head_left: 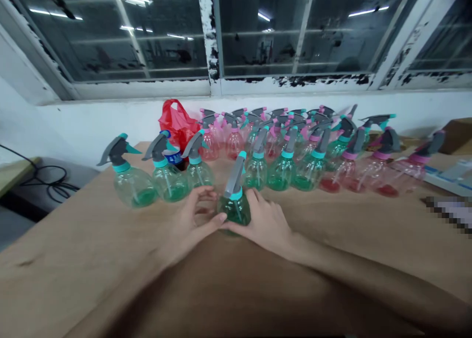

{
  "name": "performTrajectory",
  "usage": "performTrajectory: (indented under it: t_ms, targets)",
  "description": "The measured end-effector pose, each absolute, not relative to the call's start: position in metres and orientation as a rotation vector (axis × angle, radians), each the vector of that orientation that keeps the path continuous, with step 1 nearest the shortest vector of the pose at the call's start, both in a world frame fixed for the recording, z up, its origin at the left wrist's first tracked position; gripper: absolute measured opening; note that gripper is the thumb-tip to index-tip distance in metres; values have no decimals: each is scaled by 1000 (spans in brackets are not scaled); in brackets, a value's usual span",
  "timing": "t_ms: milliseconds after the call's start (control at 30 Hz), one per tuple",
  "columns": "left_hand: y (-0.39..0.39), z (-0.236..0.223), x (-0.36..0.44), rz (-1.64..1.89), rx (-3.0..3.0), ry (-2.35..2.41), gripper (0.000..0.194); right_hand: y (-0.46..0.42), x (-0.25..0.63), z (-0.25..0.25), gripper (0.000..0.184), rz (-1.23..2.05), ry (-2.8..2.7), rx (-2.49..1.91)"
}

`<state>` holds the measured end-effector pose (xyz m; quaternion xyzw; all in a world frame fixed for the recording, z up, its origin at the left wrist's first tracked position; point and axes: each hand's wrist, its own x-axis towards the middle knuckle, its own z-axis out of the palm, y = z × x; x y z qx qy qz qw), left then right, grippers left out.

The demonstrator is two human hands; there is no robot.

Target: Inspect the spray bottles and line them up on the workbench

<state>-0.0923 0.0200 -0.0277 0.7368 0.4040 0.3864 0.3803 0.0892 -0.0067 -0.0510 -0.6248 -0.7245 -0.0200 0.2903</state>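
Observation:
A green spray bottle with a grey trigger head and turquoise collar stands in front of me on the wooden table, green liquid inside. My right hand wraps around its right side, thumb across the front. From the left, my left hand curves around the same bottle, its thumb against the lower front; its fingertips sit close to the bottle's side. Just behind, a row of green spray bottles includes one on the left and one on the right. Further right stand pink spray bottles with red liquid.
Many more pink and green bottles crowd the back by the wall. A red plastic bag and a blue-labelled bottle stand behind the left row. A cardboard box and a pixelated flat object lie right. Black cables hang left.

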Motion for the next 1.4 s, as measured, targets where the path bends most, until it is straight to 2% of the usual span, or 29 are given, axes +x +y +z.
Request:
performTrajectory:
  t_ms: [200, 433, 633, 767, 867, 1000, 1167, 1400]
  targets:
    - [15, 0, -44, 947, 2042, 963, 64, -38, 101, -51, 77, -136, -1950, -1606]
    - [-2, 5, -6, 902, 1996, 826, 34, -51, 111, -59, 86, -306, -1919, -1506]
    - [-1, -4, 5, 953, 1994, 838, 36, -52, 127, -56, 82, -200, -1987, -1510]
    - [10, -10, 8, 926, 1967, 843, 31, -45, 158, -53, 87, 21, -2128, -1307]
    - [18, -11, 11, 884, 1987, 876, 29, -35, 193, -60, 74, 217, -2218, -1230]
    - [24, -8, 21, 895, 1991, 846, 29, -21, 233, -85, 68, 293, -2230, -1345]
    - [32, -12, 25, 864, 1969, 809, 31, -7, 246, -106, 62, 282, -2261, -1365]
    - [35, -10, 24, 826, 1990, 841, 37, -3, 239, -104, 54, 229, -2338, -1321]
